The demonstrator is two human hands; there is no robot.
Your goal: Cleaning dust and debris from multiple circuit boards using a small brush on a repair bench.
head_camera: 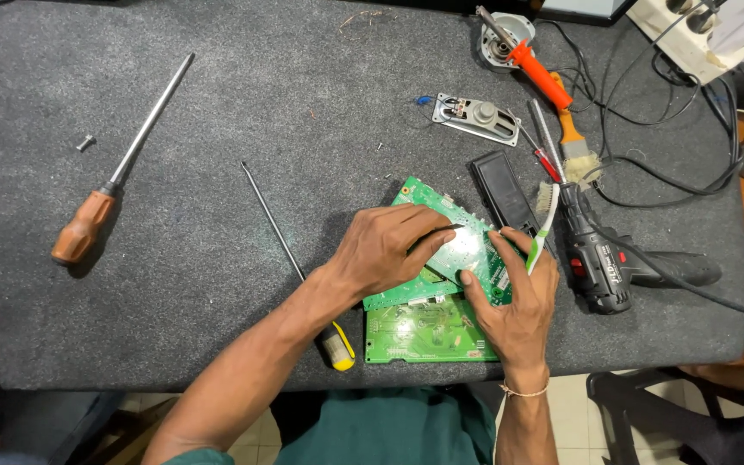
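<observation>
Two green circuit boards lie overlapped near the front edge of the dark bench. My left hand (385,250) presses down on the upper board (467,245), fingers spread over its left half. My right hand (514,301) grips that board's right edge and also holds a white and green toothbrush (542,228), which points up and away. The lower board (419,336) lies flat under both hands, partly covered.
A black drill (600,258) and a black remote-like case (501,194) lie just right of the boards. A yellow-handled screwdriver (337,344) lies to the left, a brown-handled one (88,224) further left. Soldering iron (540,73), brush (574,151), small speaker (480,116) and cables sit at the back right.
</observation>
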